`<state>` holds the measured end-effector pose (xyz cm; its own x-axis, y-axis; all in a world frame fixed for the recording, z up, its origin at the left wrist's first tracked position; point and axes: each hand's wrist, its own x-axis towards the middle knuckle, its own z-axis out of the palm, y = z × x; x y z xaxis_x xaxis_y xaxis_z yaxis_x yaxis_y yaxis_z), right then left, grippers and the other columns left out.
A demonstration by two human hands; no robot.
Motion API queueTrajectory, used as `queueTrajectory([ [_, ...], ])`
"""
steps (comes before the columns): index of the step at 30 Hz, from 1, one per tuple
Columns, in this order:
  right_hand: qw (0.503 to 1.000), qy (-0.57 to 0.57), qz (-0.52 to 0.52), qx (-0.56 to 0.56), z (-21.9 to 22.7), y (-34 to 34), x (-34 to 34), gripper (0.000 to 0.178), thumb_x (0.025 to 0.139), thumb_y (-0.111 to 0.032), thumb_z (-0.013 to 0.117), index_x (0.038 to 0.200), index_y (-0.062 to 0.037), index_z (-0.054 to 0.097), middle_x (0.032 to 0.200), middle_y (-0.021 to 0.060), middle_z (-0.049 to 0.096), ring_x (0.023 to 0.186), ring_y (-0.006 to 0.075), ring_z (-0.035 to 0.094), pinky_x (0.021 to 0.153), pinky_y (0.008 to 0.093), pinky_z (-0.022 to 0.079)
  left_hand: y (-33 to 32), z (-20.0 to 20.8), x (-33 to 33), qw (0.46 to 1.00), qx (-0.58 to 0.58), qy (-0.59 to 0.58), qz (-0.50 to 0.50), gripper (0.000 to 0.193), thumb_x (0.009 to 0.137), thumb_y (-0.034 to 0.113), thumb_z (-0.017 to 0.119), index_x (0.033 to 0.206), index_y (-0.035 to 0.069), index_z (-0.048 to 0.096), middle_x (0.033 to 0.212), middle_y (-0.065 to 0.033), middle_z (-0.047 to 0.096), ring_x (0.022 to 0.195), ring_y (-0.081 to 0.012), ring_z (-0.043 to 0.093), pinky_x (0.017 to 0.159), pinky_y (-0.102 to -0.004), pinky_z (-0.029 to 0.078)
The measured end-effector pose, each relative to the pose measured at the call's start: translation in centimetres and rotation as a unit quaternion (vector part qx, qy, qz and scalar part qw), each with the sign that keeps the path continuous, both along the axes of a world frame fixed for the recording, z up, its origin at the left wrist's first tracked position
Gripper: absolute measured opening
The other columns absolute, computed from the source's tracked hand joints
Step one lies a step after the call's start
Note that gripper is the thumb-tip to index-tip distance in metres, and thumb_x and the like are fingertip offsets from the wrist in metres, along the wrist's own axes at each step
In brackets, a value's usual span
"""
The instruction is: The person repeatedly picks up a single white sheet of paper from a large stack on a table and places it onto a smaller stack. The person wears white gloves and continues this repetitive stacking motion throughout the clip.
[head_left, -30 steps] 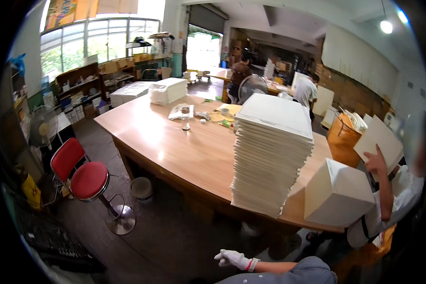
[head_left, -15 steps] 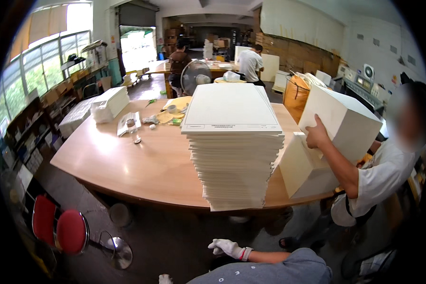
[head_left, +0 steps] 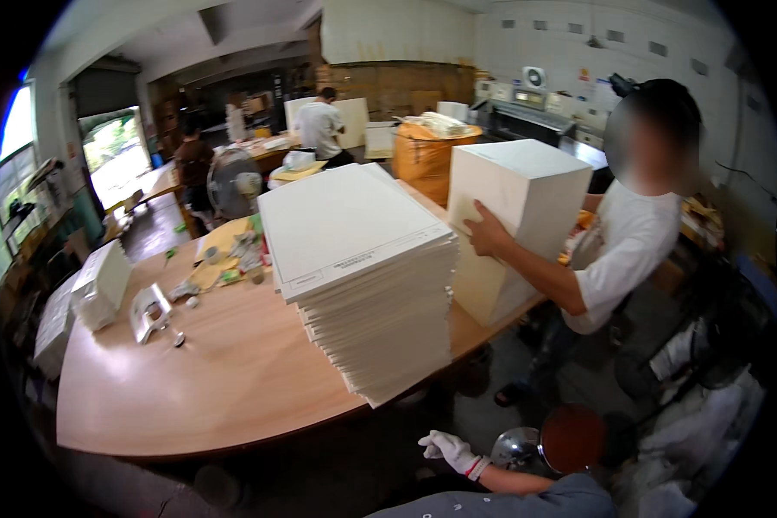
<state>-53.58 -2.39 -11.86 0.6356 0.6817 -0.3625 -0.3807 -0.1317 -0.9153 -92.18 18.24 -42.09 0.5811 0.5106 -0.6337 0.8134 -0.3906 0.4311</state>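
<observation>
My right hand (head_left: 449, 452), in a white knit glove, is low in the picture over the floor, in front of the table. Its fingers are loosely stretched out and hold nothing. My left hand is out of view. Nearest to the right hand, across a gap, a tall stack of white paper sheets (head_left: 354, 229) stands at the table's front edge. Its layers are uneven, and the top sheet has a thin printed border. To its right, a co-worker's hand (head_left: 489, 231) presses the side of a large white block of paper (head_left: 527, 173) on the table.
The wooden table (head_left: 207, 380) spreads to the left, with a clear tape roll (head_left: 179, 339), scraps and a wrapped white stack (head_left: 102, 281) on it. The co-worker (head_left: 634, 233) stands on the right. A round stool (head_left: 571, 439) is beside my right arm. A fan (head_left: 233, 183) stands beyond the table.
My view has turned right. The co-worker's upper block, tilted before, now stands upright in line with the one below. My left hand has left the picture; my right stays free.
</observation>
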Motion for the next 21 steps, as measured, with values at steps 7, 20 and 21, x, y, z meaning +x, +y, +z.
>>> queueTrajectory([
  [7, 0.965, 0.127, -0.216, -0.081, -10.0, -11.1, -8.3, 0.054, 0.103, -0.043, 0.043, 0.110, 0.0045, 0.066, 0.081, 0.0108, 0.066, 0.079, 0.0203, 0.067, 0.079, 0.0396, 0.060, 8.0, 8.4, -1.3, 0.992, 0.034, -0.023, 0.121, 0.062, 0.094, 0.053, 0.041, 0.116, 0.002, 0.067, 0.117, -0.0263, 0.065, 0.114, -0.0440, 0.058, 0.096, -0.0515, 0.046],
  [20, 0.745, 0.288, -0.597, -0.076, -23.1, -36.9, -7.0, 0.048, 0.101, -0.054, 0.039, 0.091, -0.0104, 0.056, 0.059, 0.0029, 0.047, 0.046, 0.0213, 0.049, 0.044, 0.0377, 0.041, 3.5, 8.6, 9.7, 0.980, 0.034, -0.025, -0.194, 0.033, 0.099, 0.033, 0.037, 0.112, 0.013, 0.061, 0.110, -0.0194, 0.060, 0.106, -0.0378, 0.056, 0.090, -0.0482, 0.045],
  [21, 0.726, 0.302, -0.615, -0.049, -24.4, -38.5, -6.2, 0.047, 0.101, -0.054, 0.039, 0.094, -0.0112, 0.055, 0.058, 0.0028, 0.047, 0.045, 0.0211, 0.048, 0.044, 0.0367, 0.040, 2.6, 8.9, 10.7, 0.981, 0.028, -0.024, -0.188, 0.032, 0.099, 0.032, 0.038, 0.111, 0.014, 0.061, 0.108, -0.0189, 0.060, 0.105, -0.0374, 0.056, 0.090, -0.0480, 0.045],
])
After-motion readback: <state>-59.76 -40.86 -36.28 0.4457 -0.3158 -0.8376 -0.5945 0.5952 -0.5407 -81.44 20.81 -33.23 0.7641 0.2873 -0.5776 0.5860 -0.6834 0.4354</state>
